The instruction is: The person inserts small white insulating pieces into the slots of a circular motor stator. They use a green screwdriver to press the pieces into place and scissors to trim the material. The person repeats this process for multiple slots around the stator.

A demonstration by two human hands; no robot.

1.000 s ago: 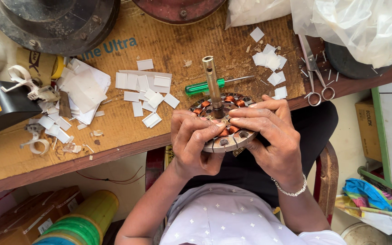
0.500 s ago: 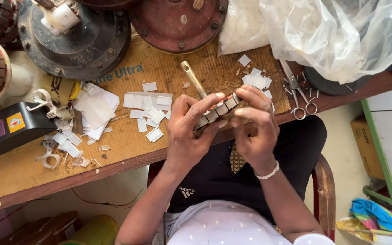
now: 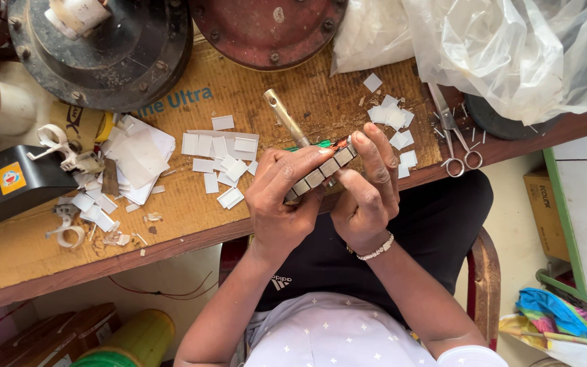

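Both the left hand [image 3: 281, 197] and right hand [image 3: 365, 187] grip the motor stator [image 3: 321, 171] edge-on above the desk [image 3: 191, 204]. With the stator tilted and held off the desk, a slipping finger could probably drop it or scrape its copper windings.

Scissors [image 3: 455, 139], paper slips [image 3: 220, 156], plastic bag [image 3: 511, 47]

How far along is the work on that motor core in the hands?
Done: cut white paper slips lie ready on the bench. In hand: left hand and right hand grip the stator core, edge-on. How many slots are filled cannot be seen.
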